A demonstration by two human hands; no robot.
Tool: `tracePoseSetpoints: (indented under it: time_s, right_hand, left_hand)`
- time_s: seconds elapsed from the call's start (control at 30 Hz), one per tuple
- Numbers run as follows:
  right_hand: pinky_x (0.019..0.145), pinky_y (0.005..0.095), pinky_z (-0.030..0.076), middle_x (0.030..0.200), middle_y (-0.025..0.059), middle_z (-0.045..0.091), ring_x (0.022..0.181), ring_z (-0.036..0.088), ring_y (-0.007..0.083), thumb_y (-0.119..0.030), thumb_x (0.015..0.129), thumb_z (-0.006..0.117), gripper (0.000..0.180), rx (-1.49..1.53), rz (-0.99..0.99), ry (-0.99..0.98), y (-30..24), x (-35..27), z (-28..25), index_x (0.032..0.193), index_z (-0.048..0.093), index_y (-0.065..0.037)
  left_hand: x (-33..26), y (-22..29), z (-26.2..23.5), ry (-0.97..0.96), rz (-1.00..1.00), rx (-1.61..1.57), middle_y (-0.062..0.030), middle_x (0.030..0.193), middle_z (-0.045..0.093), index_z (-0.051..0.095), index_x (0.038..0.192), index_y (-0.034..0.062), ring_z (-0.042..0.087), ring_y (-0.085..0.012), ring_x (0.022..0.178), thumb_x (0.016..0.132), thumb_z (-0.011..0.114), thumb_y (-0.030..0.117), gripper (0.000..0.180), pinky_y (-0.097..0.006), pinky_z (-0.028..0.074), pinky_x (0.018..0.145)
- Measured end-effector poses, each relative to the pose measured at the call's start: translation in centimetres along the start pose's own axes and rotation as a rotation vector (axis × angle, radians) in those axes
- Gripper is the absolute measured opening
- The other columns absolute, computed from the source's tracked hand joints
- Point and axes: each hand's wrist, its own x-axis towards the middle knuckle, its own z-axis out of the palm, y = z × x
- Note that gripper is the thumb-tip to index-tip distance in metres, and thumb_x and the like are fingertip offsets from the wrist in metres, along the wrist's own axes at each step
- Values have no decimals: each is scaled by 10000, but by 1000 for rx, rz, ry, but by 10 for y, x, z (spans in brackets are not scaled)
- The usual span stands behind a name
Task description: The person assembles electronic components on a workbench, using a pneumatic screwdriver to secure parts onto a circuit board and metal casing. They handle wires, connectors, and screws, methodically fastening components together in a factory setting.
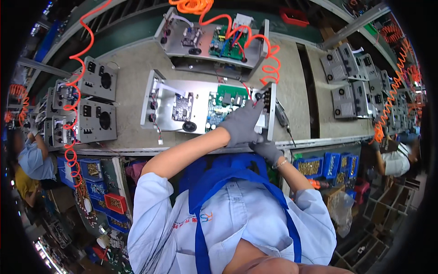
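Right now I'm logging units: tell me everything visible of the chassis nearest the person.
The open chassis, silvery and metal-looking, has raised end panels and lies on the workbench. It carries a small board left, a green board right, a black oval part and wires. The left hand reaches over its right end.

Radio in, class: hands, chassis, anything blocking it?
Left hand at right end of nearer metal chassis; right hand by near edge. Chassis open on workbench. Left hand partly covers green circuit board.

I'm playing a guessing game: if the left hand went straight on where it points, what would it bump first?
Probably the metal case's right end wall, by its black terminals; the left hand looks close, but depth is unclear.
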Motion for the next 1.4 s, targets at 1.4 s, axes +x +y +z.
tracePoseSetpoints:
  time_s: [1.4]
  right_hand:
    - [893, 365, 456, 1074, 134, 650, 1017, 593, 305, -331, 878, 578, 382, 306, -348, 725, -53, 369, -228, 1140, 627, -58]
  left_hand:
    - [203, -67, -167, 311, -25, 393, -166, 1206, 506, 429, 1282, 91, 595, -318, 1000, 522, 860, 245, 887, -410, 491, 887]
